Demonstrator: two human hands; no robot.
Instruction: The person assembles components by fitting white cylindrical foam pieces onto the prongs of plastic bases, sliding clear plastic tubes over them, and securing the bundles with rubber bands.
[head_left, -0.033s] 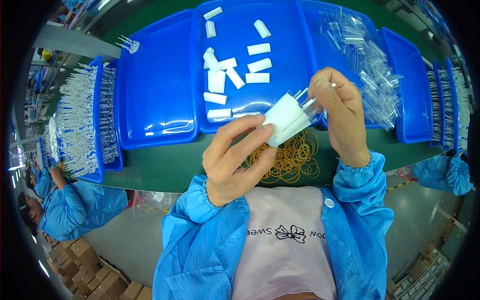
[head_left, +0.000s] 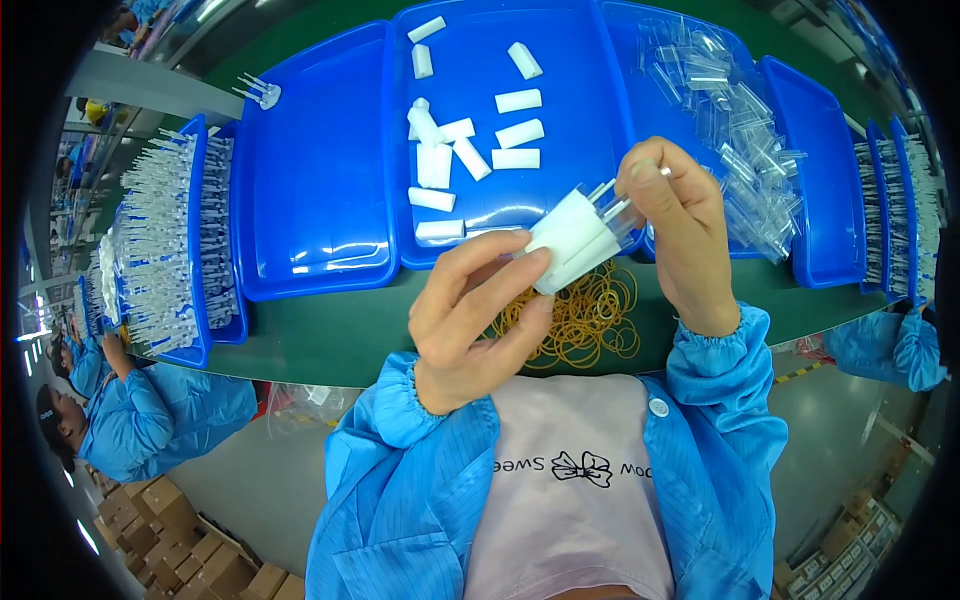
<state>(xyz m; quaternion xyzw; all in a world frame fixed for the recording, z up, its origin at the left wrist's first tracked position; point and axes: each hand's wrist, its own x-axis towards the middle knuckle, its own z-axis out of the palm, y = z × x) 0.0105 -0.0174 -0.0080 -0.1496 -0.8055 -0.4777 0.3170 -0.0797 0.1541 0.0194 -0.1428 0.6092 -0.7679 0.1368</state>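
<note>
White grooved piece [head_left: 568, 245] is clasped by the left hand [head_left: 465, 325], apparently for steadiness, while a thin rod [head_left: 667, 172] is pinched by the right hand [head_left: 685, 225].

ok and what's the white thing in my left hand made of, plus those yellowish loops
White thing: probably plastic or foam, smooth and fairly matte, an even opaque white. Yellowish loops: likely rubber, thin and curling in a loose tangle, finish too fine to judge.
</note>
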